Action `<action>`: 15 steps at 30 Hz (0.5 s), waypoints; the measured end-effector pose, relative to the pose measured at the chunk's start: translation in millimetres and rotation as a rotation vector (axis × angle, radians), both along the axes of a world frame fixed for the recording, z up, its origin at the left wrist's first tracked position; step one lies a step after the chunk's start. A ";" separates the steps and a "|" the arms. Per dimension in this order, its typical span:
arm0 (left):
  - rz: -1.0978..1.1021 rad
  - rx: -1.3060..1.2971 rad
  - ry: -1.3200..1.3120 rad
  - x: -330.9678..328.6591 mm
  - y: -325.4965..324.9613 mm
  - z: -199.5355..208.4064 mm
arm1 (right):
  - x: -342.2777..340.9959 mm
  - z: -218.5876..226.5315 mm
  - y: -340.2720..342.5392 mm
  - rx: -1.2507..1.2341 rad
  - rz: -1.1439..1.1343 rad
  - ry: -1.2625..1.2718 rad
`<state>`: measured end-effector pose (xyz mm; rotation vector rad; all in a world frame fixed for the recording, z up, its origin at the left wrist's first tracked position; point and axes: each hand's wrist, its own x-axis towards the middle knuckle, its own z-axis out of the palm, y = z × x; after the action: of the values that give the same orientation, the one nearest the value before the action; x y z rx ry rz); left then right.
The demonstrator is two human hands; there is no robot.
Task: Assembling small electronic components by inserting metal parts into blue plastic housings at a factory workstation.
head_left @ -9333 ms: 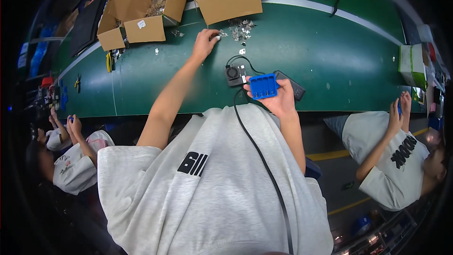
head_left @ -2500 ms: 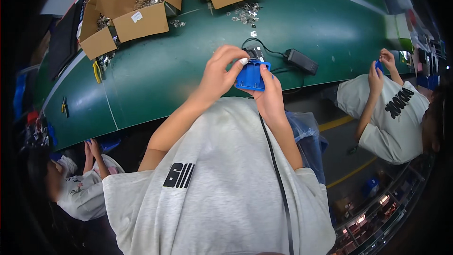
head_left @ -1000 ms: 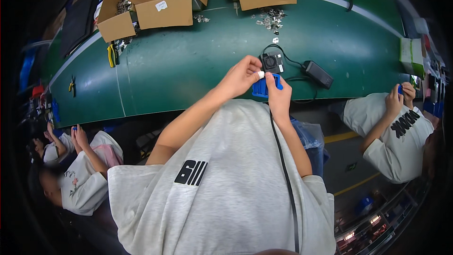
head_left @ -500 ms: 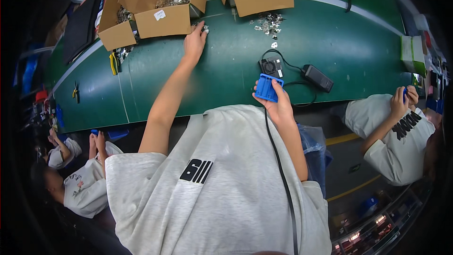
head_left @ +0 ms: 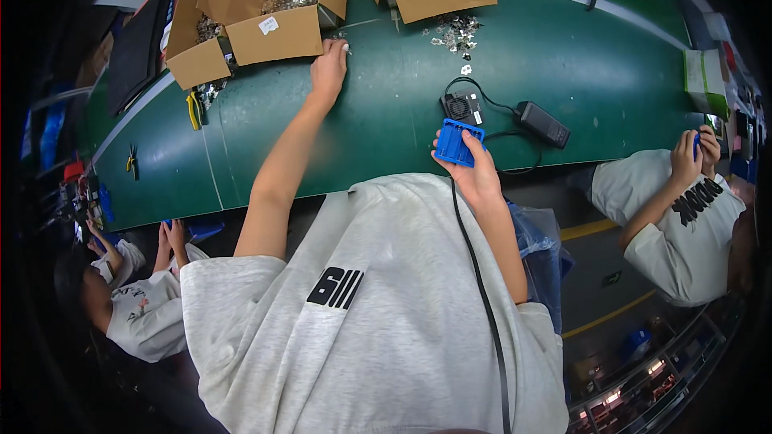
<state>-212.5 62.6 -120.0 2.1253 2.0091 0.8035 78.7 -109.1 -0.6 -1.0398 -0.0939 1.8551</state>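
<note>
My right hand (head_left: 478, 175) grips the blue plastic holder (head_left: 452, 145), thumb pressed over its front face and the other fingers mostly behind; this hold probably keeps the face turned up towards me. My left hand (head_left: 328, 72) is extended forward, fingers curled together, one tip covered in white; whether they pinch anything I cannot tell. Just beyond those fingertips, small metal pieces (head_left: 339, 34) lie loose on the green table (head_left: 249, 112), beside the cardboard box (head_left: 277, 38), presumably for easy reach. Just ahead of my right fingers sits a black fan unit (head_left: 461, 106); to their right, a black power adapter (head_left: 544, 124). The holder is bright blue and squarish, with long parallel slots; finer details are too small to tell.
</note>
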 end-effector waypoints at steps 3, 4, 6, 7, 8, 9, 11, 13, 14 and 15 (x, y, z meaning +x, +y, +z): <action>-0.090 0.057 -0.254 12.3 -18.7 -5.2 | 0.1 -1.6 -1.0 0.044 0.021 -0.058; -0.133 0.054 -0.357 20.3 -30.1 -16.2 | -0.4 -0.2 0.5 0.048 0.023 -0.060; -0.149 -0.565 -0.877 69.4 -72.0 39.9 | -0.3 -1.3 -1.2 0.062 0.020 -0.124; -0.223 -0.671 -0.913 82.1 -90.8 53.5 | -1.2 -3.1 -0.9 0.070 0.016 -0.150; -0.276 -0.696 -0.927 93.3 -107.8 69.1 | -0.6 -3.1 -1.2 0.063 0.012 -0.154; -0.321 -0.729 -0.949 100.0 -119.0 79.6 | -0.3 -1.8 -0.3 0.075 0.031 -0.176; -0.404 -0.776 -0.988 107.9 -132.9 96.1 | -3.6 11.1 -0.3 0.083 0.035 -0.213; -0.399 -0.796 -1.011 111.5 -135.0 107.7 | -2.7 12.7 -0.8 0.106 0.048 -0.230; -0.394 -0.813 -1.031 111.7 -137.9 110.0 | -3.2 15.2 -1.2 0.133 0.060 -0.243; -0.388 -0.800 -1.102 110.9 -138.7 107.6 | -3.2 19.5 -1.3 0.129 0.066 -0.244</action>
<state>-101.6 -76.1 -12.5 1.1131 1.0046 0.6785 75.5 -110.4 18.9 -1.1794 -0.3908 1.7485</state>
